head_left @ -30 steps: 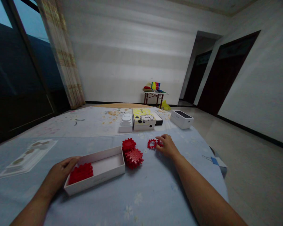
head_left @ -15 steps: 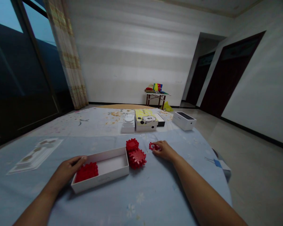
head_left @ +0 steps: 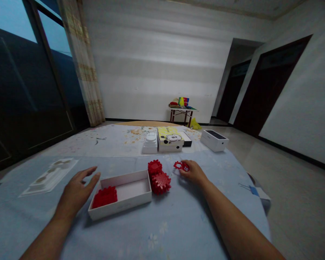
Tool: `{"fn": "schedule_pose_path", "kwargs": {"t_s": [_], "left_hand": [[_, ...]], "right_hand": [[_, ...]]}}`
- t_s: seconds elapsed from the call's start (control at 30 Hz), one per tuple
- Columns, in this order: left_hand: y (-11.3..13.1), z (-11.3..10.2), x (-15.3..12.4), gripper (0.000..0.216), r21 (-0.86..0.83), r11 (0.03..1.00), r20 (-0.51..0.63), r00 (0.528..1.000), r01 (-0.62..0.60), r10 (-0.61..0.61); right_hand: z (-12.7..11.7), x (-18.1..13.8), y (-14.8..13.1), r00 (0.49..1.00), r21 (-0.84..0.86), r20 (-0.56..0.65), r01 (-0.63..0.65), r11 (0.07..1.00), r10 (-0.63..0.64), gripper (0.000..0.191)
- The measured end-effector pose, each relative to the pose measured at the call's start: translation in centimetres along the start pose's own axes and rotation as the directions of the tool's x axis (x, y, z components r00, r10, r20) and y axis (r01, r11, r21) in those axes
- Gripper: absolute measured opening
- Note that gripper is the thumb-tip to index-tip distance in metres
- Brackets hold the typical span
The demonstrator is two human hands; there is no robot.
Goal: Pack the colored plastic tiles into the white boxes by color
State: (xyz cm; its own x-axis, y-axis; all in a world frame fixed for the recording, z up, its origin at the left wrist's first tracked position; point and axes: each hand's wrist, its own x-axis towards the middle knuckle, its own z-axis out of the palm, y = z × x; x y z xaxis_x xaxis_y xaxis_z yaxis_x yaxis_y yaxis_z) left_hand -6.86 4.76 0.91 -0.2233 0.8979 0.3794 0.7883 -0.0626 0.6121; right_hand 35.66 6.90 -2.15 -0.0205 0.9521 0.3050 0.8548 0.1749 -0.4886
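Note:
My left hand (head_left: 77,189) hovers just left of a shallow white box (head_left: 135,201), its fingers apart and holding nothing. Red toothed plastic pieces (head_left: 105,197) lie joined in the box's left end; the right part shows its bare bottom. Against the box's right end sit two built-up red toothed blocks, a smaller one (head_left: 154,167) behind and a larger one (head_left: 161,182) in front. To the right of them, my right hand (head_left: 193,172) pinches a small red plastic piece with openings (head_left: 181,166) between thumb and fingers, partly hidden by the fingertips.
Across the table stand a white box with a tray (head_left: 150,142), a yellow cartoon box (head_left: 170,140), a black-and-white box (head_left: 187,139) and a white phone box (head_left: 214,140). A clear plastic sheet (head_left: 50,177) lies at left. The cloth-covered table curves away at right.
My left hand has let go of the box's left end and risen off it, fingers spreading. My right hand still holds the red piece, now turned slightly. The whole view has shifted a little.

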Motion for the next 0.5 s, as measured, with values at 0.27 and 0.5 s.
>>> {"fn": "schedule_pose_path", "kwargs": {"t_s": [0.27, 0.5], "left_hand": [[11.2, -0.4, -4.1, 0.049, -0.264, 0.945, 0.097, 0.970, -0.192, 0.224], [14.1, 2.3, -5.8, 0.075, -0.678, 0.716, 0.424, 0.884, 0.167, 0.195]], "right_hand": [[-2.5, -1.0, -7.3, 0.986, 0.568, 0.060, 0.096, 0.818, -0.157, 0.046], [-2.4, -3.5, -13.9, 0.921, 0.633, 0.019, 0.291, 0.717, -0.390, 0.043]]}}
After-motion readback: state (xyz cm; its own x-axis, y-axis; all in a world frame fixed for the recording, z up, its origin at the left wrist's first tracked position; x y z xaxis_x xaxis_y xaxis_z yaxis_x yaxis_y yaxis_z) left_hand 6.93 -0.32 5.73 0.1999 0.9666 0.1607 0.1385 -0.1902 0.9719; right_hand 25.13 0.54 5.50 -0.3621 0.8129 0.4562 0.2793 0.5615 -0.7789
